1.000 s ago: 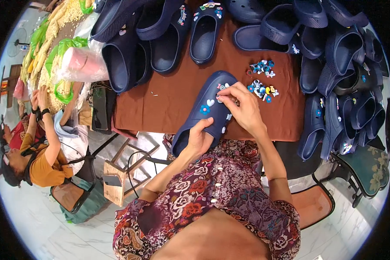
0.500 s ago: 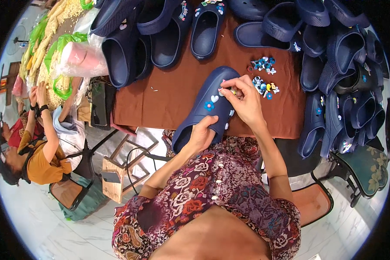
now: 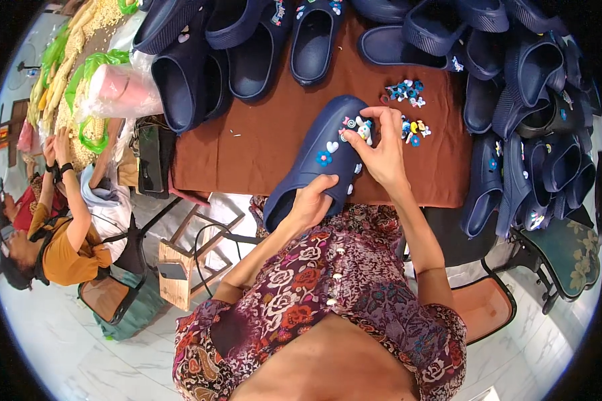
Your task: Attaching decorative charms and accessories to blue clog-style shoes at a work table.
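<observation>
Brown cloth covers the table (image 3: 261,144), with another person (image 3: 53,234) seated at the far left beside a bagged pink roll (image 3: 124,90). Near the centre, the left hand (image 3: 312,202) wraps closed around the heel of a navy clog (image 3: 318,157). Just right, the right hand (image 3: 380,152) pinches a small charm (image 3: 363,127) against the clog's toe. Loose charms (image 3: 408,107) lie beyond, and stacked navy clogs (image 3: 535,113) fill the right
</observation>
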A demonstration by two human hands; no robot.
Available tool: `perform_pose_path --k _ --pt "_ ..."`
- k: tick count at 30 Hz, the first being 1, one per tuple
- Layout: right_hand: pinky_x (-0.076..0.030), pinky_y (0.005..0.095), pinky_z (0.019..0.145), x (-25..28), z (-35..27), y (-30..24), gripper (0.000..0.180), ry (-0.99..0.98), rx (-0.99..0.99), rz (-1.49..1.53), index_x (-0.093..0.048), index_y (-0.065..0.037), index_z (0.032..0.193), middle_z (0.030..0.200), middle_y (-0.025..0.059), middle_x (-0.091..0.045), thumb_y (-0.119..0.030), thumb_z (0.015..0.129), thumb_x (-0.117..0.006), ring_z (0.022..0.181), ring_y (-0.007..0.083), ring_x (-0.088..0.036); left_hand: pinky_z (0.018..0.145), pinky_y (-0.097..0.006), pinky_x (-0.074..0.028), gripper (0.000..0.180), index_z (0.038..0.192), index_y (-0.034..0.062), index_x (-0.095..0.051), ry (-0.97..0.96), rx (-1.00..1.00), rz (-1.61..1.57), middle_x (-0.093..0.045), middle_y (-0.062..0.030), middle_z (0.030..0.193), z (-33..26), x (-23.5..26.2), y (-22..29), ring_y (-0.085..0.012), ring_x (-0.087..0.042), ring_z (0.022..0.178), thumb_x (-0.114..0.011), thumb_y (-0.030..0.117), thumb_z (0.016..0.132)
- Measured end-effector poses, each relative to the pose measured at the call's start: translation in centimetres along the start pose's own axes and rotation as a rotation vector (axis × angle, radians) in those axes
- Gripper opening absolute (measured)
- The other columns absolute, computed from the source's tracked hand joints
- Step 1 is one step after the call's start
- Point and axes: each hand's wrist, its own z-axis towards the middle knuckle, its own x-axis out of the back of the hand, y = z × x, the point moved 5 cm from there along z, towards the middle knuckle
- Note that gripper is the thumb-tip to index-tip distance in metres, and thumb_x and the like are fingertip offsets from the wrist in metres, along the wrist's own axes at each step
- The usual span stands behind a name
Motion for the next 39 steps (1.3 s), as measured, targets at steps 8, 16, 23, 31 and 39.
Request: perform_pose_path --k 8,16,23,31,39 --pt "-0.041 0.0384 0.092 -0.1 -0.2 0.4 0.043 -0.013 -0.024 0.085 -0.060 -0.007 0.105 0.106 0.0093 -0.049 -0.024 0.074 -0.084 0.105 0.0257 -0.048 0.093 -0.039 -0.051 0.050 0.133 -0.0027 -0.046 0.019 -0.012 -0.055 -0.059 -0.0144 0.123 0.0 -0.6 0.5 -0.0256 -0.061 0.110 -0.058 0.002 0.085" --pt "-0.038 0.0404 0.097 -0.1 0.7 -0.4 0.057 -0.030 0.055 -0.025 -0.057 -0.008 0.117 0.112 0.0118 -0.049 -0.027 0.071 -0.085 0.109 0.0285 -0.046 0.096 -0.040 -0.050 0.050 0.135 -0.0028 -0.045 0.013 -0.024 -0.074 -0.058 -0.0144 0.127 0.1 -0.7 0.6 -0.0262 -0.060 0.113 -0.057 0.002 0.086" --pt "-0.037 0.0425 0.100 -0.7 1.7 0.5 0.064 -0.101 0.083 0.024 -0.053 -0.006 0.124 0.118 0.0148 -0.049 -0.028 0.072 -0.084 0.114 0.0326 -0.045 0.097 -0.040 -0.050 0.049 0.135 -0.0025 -0.046 0.041 -0.018 -0.074 -0.059 -0.0141 0.126 0.3 -1.2 0.6 -0.0260 -0.060 0.113 -0.057 0.001 0.087" --pt "-0.037 0.0426 0.101 -0.6 1.6 0.5 0.071 -0.126 0.084 -0.001 -0.050 -0.006 0.129 0.121 0.0161 -0.046 -0.031 0.072 -0.084 0.116 0.0328 -0.045 0.095 -0.040 -0.050 0.049 0.134 -0.0024 -0.046 0.010 0.030 -0.037 -0.060 -0.0145 0.124 0.1 -0.8 0.4 -0.0253 -0.061 0.111 -0.058 0.001 0.087" --pt "-0.038 0.0417 0.103 -0.4 1.0 1.7 0.071 -0.105 0.029 0.124 -0.051 -0.007 0.131 0.122 0.0155 -0.046 -0.033 0.074 -0.084 0.119 0.0314 -0.045 0.095 -0.040 -0.050 0.050 0.134 -0.0027 -0.046 0.019 0.023 -0.054 -0.059 -0.0153 0.125 0.3 -1.0 0.8 -0.0266 -0.061 0.112 -0.058 0.003 0.086"
